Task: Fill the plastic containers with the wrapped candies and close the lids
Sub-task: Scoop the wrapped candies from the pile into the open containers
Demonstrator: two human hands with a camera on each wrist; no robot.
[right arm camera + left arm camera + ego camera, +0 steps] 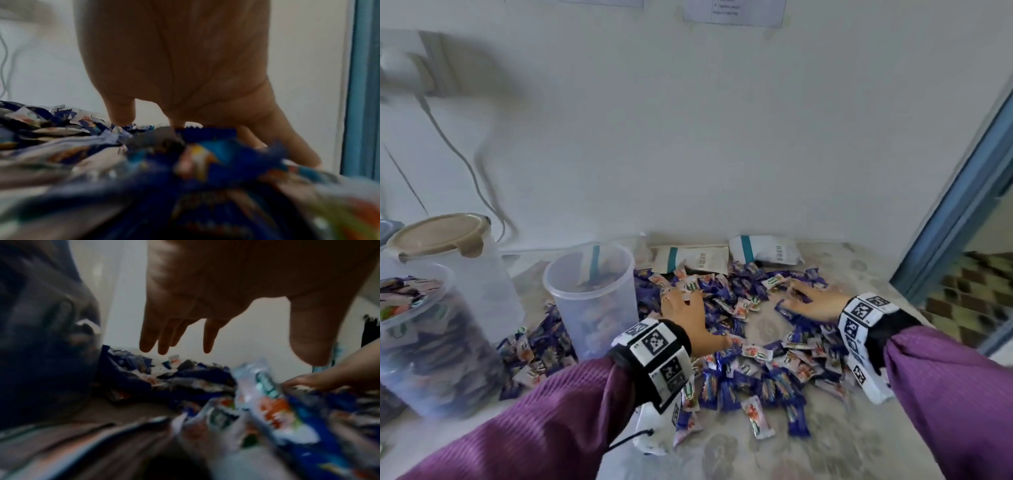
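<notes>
A heap of blue and white wrapped candies [750, 346] covers the table. My left hand [685, 308] hovers flat over the heap's left part, fingers [148, 337] straight and spread, holding nothing. My right hand [811, 301] lies palm down on the candies [205, 154] at the right, fingers stretched into them. An open clear container [592, 298], partly filled, stands just left of my left hand. A fuller open container [421, 339] stands at the far left, with a lidded one [448, 246] behind it.
White packets [767, 253] with teal stripes lie along the wall behind the heap. A blue door frame [955, 219] bounds the table on the right. Cables hang down the wall at the back left.
</notes>
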